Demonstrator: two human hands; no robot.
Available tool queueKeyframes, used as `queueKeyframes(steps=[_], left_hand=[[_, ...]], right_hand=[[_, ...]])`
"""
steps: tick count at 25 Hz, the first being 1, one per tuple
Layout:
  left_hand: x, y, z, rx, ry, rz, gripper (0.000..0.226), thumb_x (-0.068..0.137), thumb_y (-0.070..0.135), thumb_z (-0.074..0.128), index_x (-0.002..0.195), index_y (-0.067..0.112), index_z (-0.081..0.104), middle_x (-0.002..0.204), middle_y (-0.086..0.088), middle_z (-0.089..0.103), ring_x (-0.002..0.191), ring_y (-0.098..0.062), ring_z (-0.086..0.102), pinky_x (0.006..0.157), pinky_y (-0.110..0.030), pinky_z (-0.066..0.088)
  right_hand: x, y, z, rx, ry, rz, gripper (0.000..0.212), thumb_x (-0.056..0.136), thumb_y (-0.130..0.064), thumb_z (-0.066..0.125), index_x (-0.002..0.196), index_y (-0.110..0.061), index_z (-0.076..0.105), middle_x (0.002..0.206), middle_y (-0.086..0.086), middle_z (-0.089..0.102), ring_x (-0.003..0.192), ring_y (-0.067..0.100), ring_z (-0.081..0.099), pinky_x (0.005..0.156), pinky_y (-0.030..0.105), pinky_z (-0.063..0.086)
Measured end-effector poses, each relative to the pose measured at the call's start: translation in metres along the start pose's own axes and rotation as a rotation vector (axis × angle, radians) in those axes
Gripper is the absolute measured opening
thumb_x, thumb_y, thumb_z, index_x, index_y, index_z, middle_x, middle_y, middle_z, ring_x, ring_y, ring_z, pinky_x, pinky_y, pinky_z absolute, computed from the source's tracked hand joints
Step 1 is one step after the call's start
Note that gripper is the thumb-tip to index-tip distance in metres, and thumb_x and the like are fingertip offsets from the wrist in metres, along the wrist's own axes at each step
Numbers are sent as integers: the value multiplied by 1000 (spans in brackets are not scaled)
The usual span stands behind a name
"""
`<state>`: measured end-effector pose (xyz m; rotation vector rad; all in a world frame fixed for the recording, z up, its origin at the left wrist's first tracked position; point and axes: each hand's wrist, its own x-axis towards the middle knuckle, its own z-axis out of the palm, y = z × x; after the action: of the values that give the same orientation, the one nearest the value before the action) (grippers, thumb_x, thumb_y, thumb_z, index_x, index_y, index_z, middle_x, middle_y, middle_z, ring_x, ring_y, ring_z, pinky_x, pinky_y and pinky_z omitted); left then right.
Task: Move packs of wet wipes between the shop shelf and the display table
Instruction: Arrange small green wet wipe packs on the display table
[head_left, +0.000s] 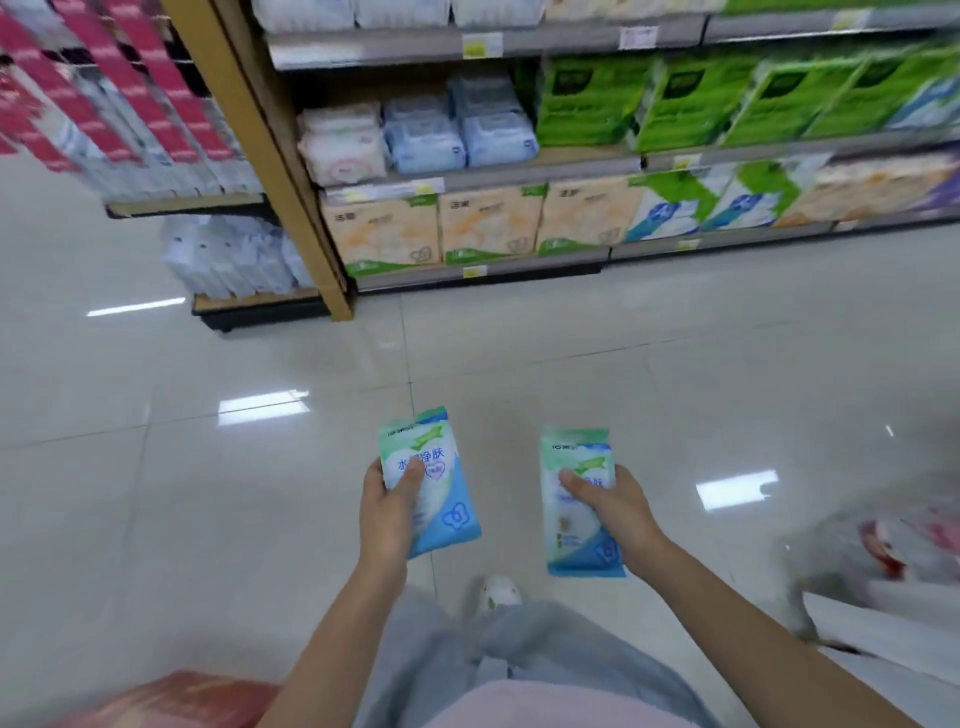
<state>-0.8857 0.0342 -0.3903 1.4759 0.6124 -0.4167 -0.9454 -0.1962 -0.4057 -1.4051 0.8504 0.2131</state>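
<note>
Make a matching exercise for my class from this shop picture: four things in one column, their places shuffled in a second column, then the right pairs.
Column 1
1. wet-wipe pack showing blue characters
2. green packs
3. peach tissue packs
4. white shoe

Column 2
A. on the lowest shelf
B. on the floor tiles
C. gripped in the left hand
D. on the middle shelf, right of the pale blue packs

Pairs: 1-C, 2-D, 3-A, 4-B
</note>
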Motion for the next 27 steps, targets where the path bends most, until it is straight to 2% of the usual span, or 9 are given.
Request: queueKeyframes(steps=[2,4,8,12,15,20,22,24,27], left_hand=[[13,14,36,32,-32,10,23,93,22,58,113,10,55,104,-7,67,86,-24,67,70,-36,56],[28,30,63,67,-58,38,22,93,21,58,112,12,56,100,-4,67,79,-17,65,60,-26,51],[82,63,117,44,-88,15,26,90,22,62,114,10,56,108,-10,69,91,-29,68,76,-40,55],[146,121,190,39,-169,29,25,89,19,63,112,11,55,107,-13,69,84,-28,67,71,-36,54],[186,182,247,69,-230,73,27,89,20,64,113,11,56,104,-13,70,81,-27,68,65,-33,55],[239,282,343,113,-328,224,26,88,22,64,113,14,58,108,-9,71,87,-25,69,77,-40,55],[257,314,380,94,-348,277,28,88,22,64,114,13,57,108,-8,71,86,-21,70,76,-37,56],[271,342,412,61,-360,322,30,88,21,63,116,13,56,107,-5,71,82,-14,71,68,-30,56],[298,381,463,-11,-311,374,31,89,20,62,118,12,55,105,-1,71,77,-6,71,59,-20,55]], right_hand=[[27,-38,-19,22,27,-51,8,81,-17,73,86,-11,70,83,10,73,74,23,68,70,31,56],[54,-72,-31,50,43,-89,10,81,-19,74,87,-12,70,88,12,73,78,25,69,77,37,56],[111,-128,-48,137,105,-91,29,78,-23,77,100,-10,63,95,8,73,81,24,71,75,37,58],[171,-174,-69,202,163,-33,35,77,-24,78,102,-9,59,94,10,73,80,27,72,72,40,60],[212,-215,-86,216,196,-12,41,74,-27,79,105,-8,59,95,11,73,82,30,72,78,48,59],[278,-304,-110,259,200,-99,56,62,-35,83,106,-7,60,95,12,73,81,29,72,75,44,59],[306,-340,-120,282,185,-133,56,62,-33,83,106,-6,59,97,14,73,84,32,72,78,47,58],[334,-378,-129,298,170,-171,55,64,-28,84,107,-5,59,101,16,72,88,34,71,81,49,57],[385,-449,-145,275,95,-275,49,69,-22,82,110,-8,59,104,13,72,91,31,71,82,46,57]])
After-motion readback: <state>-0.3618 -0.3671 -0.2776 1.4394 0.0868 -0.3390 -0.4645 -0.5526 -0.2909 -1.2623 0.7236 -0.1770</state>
